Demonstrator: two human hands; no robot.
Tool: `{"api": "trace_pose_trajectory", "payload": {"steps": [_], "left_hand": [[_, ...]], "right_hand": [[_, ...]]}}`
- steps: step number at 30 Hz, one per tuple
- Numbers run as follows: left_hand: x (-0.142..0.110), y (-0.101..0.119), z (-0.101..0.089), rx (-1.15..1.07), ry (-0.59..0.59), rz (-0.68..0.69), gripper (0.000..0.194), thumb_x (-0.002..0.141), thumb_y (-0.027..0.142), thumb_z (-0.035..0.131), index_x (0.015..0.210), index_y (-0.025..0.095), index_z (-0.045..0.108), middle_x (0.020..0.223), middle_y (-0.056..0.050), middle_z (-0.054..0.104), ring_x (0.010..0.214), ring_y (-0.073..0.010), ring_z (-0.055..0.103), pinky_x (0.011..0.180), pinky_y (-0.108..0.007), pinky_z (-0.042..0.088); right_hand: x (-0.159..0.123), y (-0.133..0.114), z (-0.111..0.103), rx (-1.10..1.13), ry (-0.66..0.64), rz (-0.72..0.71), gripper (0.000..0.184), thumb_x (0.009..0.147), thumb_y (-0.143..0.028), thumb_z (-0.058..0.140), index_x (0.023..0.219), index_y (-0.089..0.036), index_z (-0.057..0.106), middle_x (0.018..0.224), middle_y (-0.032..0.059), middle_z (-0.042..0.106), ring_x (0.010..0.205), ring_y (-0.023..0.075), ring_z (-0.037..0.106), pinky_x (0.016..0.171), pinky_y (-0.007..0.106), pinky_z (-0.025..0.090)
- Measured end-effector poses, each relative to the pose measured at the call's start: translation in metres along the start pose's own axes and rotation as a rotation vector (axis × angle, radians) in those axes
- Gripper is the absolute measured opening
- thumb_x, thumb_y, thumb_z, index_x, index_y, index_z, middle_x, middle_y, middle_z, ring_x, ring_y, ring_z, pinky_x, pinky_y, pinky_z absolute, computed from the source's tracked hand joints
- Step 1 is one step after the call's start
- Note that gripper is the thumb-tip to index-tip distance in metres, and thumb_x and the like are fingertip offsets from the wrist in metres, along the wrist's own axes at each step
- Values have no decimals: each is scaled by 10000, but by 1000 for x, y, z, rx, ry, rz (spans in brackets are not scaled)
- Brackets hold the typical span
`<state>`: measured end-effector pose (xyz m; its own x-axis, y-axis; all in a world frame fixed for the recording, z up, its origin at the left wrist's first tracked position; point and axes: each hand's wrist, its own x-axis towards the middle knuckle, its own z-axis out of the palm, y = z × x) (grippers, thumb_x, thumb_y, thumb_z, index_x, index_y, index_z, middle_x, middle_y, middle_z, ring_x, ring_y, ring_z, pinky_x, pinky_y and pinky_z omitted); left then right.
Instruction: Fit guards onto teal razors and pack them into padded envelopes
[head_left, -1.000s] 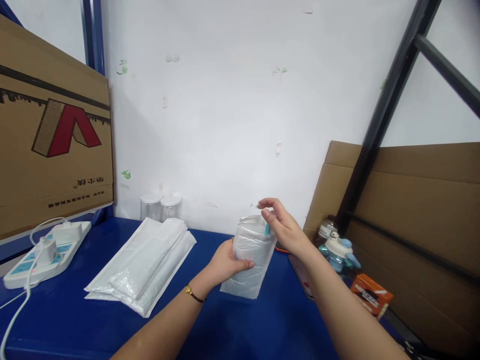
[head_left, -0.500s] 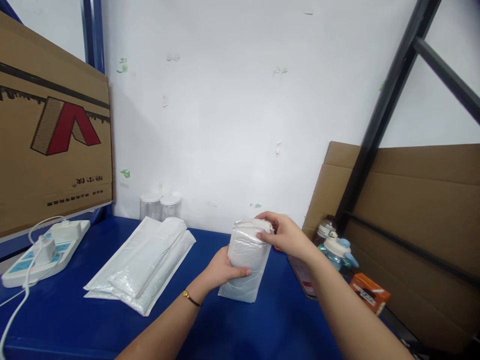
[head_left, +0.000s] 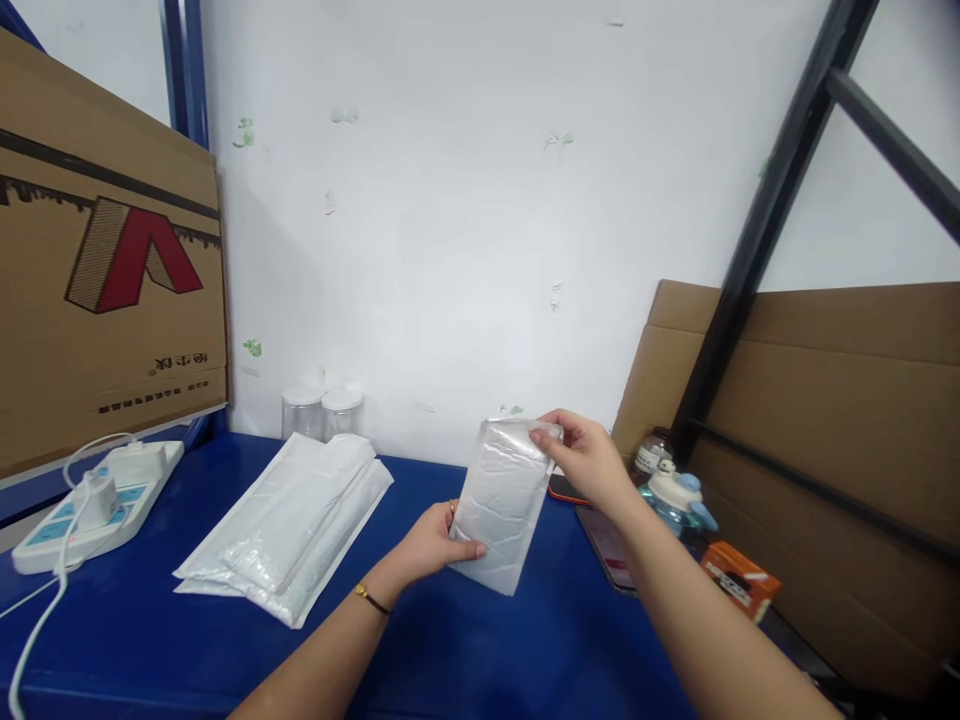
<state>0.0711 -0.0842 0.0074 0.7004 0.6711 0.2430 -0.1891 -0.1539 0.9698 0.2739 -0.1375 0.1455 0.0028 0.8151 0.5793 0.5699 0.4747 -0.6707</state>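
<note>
Both hands grip the white padded envelope [head_left: 501, 500]: left hand [head_left: 435, 540] low, right hand [head_left: 589, 462] on top.

On the cardboard box [head_left: 105, 260] at left: a large red mark shaped like an upside-down "V", printed the wrong way up. Below it, dark characters, also inverted and not legible, with a smaller illegible line underneath. On the orange box [head_left: 739, 583] at right: print too small to read.
</note>
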Motion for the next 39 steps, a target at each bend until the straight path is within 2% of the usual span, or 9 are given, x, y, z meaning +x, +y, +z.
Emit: {"api": "trace_pose_trajectory", "payload": {"steps": [5,9,11,15,20,23,28,34,39], "left_hand": [[-12,11,-2,-30,-37,-45,471,621,315,761,1014,120,591,981,-91,653,920,-237,600,839,-353,457],[-25,18,-19,-16,-46,-106,508,584,276,785,1027,132,582,998,-77,646,936,-229,592,826,-334,466],[-31,20,-32,-40,42,-133,507,568,256,795,1013,144,580,978,-60,648,916,-213,599,798,-301,475],[-36,14,-49,-334,430,-182,445,670,336,724,1044,177,543,976,-60,649,875,-190,624,761,-286,499],[-37,-1,-31,-578,527,-261,549,717,365,677,1189,220,435,1052,-77,636,892,-219,638,742,-335,527],[-38,3,-23,-461,624,-283,575,684,327,714,1180,229,438,1058,-80,640,887,-226,642,710,-309,530],[-35,44,-32,-171,558,-70,504,677,344,709,1110,172,513,1076,-96,638,965,-247,612,868,-350,471],[-10,94,-33,207,402,-64,536,698,446,636,1130,146,533,1036,-105,648,967,-263,595,835,-356,456],[11,122,-28,589,388,-111,427,755,518,487,911,138,604,817,-50,660,760,-216,603,663,-286,441]], "right_hand": [[-4,12,-4,125,-4,82,220,721,-368,609,788,-158,601,631,0,563,556,126,482,505,240,383],[-16,21,-7,286,-66,178,336,690,-347,647,965,-189,535,719,-3,575,574,128,516,504,241,426],[-26,32,-4,391,-52,242,418,696,-337,646,1057,-225,468,736,-17,563,573,129,528,498,246,446],[-47,72,20,635,130,383,454,696,-322,645,1075,-269,401,783,-18,555,633,147,570,543,277,488],[-73,109,61,810,208,465,474,720,-302,622,1122,-317,370,915,0,571,715,156,598,600,289,502],[-79,117,69,786,157,447,562,747,-313,603,1226,-369,316,959,1,573,766,170,603,612,297,503],[-69,129,75,764,213,607,454,769,-468,528,1176,-290,437,959,48,613,802,223,625,573,321,498],[-60,130,106,1267,146,895,401,825,-456,417,1082,-177,549,926,90,672,807,252,651,641,380,501],[-65,127,114,1460,202,1045,359,844,-421,423,1089,-191,549,831,53,692,787,230,661,716,383,501]]}}
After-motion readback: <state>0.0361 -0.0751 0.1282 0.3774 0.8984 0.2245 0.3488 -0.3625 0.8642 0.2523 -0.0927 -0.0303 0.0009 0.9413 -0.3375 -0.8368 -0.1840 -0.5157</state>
